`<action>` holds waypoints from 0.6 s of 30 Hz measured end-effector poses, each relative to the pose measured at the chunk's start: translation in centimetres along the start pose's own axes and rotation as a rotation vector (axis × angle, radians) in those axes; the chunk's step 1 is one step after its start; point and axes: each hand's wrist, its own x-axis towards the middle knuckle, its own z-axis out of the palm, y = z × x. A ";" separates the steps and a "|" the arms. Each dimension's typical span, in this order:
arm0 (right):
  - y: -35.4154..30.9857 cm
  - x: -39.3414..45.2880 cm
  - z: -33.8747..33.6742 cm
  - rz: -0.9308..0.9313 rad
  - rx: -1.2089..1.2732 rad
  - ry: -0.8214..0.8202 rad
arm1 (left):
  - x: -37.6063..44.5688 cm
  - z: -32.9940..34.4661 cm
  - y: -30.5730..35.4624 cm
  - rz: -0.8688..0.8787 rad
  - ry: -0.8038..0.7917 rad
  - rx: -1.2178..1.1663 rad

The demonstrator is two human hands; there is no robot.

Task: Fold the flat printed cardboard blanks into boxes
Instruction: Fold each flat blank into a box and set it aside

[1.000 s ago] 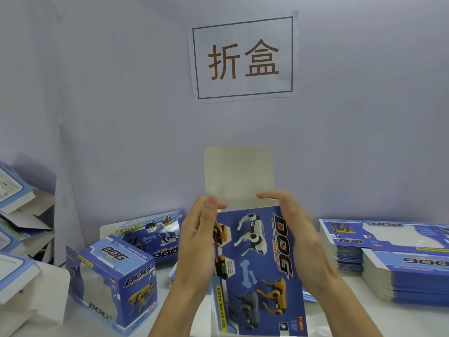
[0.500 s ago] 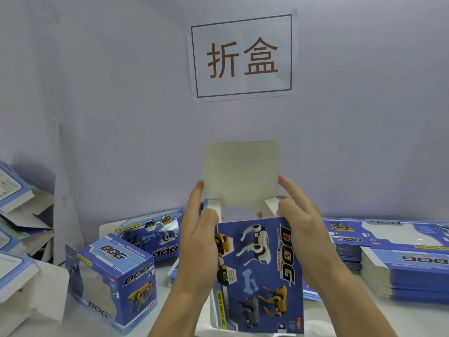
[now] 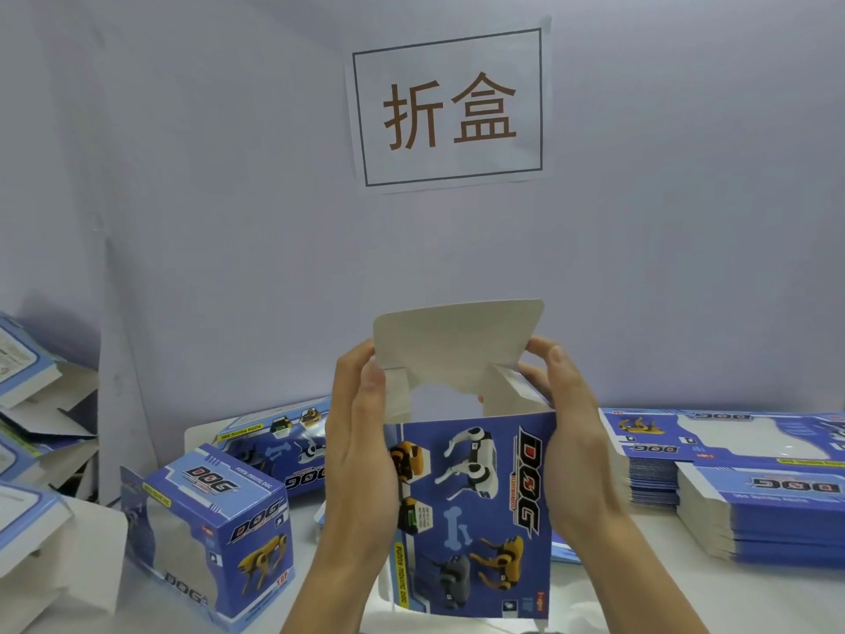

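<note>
I hold a blue printed DOG box (image 3: 475,510) upright in front of me, opened into a tube shape. Its grey top flap (image 3: 457,340) leans forward over the open top, and two small side flaps stand beside the opening. My left hand (image 3: 361,450) grips the box's left side, with the thumb on the left side flap. My right hand (image 3: 571,441) grips the right side, fingertips touching the top flap's right edge. A stack of flat printed blanks (image 3: 740,487) lies on the table at the right.
A folded DOG box (image 3: 215,537) stands at the left front, another (image 3: 274,446) lies behind it. More boxes with open flaps pile up at the far left (image 3: 27,432). A white table (image 3: 640,601) lies below, and a wall with a paper sign (image 3: 450,107) is close behind.
The box has been opened from flat into a tube. Both hands slid up to its top, the side flaps came up, and the top flap now bends forward over the opening.
</note>
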 end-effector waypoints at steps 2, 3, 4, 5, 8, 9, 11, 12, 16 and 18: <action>0.1 0.0 0.1 -0.012 -0.045 -0.011 | -0.1 0.0 0.1 0.005 -0.006 -0.015; 0.1 0.1 0.1 -0.001 -0.043 -0.030 | -0.1 -0.1 0.1 0.012 -0.012 -0.004; 0.2 0.1 0.0 0.014 -0.032 -0.052 | -0.2 -0.1 0.2 0.017 -0.017 0.006; 0.3 0.2 -0.1 0.026 -0.018 -0.074 | -0.1 -0.2 0.2 0.016 -0.021 0.007; 0.4 0.4 -0.3 0.052 0.025 -0.117 | 0.1 -0.3 0.1 0.014 -0.032 -0.014; 0.4 0.4 -0.3 0.053 0.036 -0.120 | 0.2 -0.4 0.1 0.016 -0.033 -0.012; 0.6 0.5 -0.3 0.043 0.049 -0.090 | 0.2 -0.4 0.0 0.017 -0.025 -0.020; 0.7 0.4 -0.4 0.027 0.056 -0.063 | 0.2 -0.4 0.1 0.015 -0.016 -0.035; 1.2 -0.1 -0.2 0.026 0.167 0.024 | 0.2 -0.5 -0.1 -0.035 0.042 -0.201; 1.4 -0.1 -0.1 0.056 0.191 0.054 | 0.3 -0.8 -0.2 -0.085 0.047 -0.299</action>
